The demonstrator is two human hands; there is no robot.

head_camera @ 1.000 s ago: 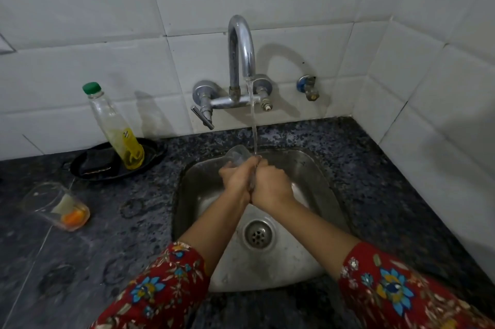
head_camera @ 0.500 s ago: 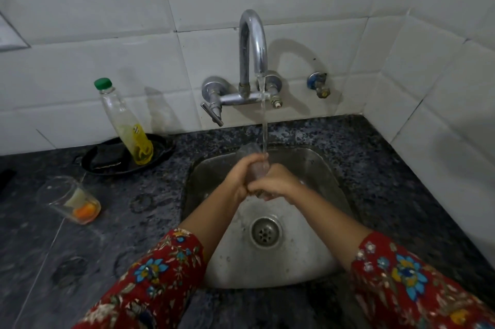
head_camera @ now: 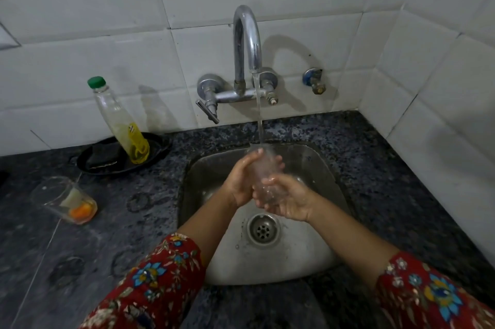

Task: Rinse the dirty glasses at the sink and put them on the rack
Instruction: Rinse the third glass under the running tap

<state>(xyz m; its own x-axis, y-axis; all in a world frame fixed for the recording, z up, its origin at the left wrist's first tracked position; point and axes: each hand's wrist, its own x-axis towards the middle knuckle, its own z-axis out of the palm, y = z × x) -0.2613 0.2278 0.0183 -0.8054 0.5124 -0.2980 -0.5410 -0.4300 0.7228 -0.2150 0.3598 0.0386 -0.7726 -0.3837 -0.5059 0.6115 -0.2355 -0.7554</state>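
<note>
A dark speckled stone counter, wet in patches, fills the corner of a room with glossy white wall tiles. Nearest the camera, two red floral fabric sleeves reach in over a dull, rounded stainless steel sink with a round perforated drain. Above the drain, both hands grasp a clear, smooth drinking glass: the left hand curls round its upper side and the right hand wraps round its base. The hands hide much of the glass wall. A thin stream of water falls onto its rim. Well apart on the counter to the left stands a second clear tumbler with an orange residue at the bottom. Farther back, an oval black tray holds a dark scrub pad and a clear plastic bottle with a green cap and yellow liquid low inside. On the wall sits the curved chrome tap, with a small blue-collared valve beside it.
</note>
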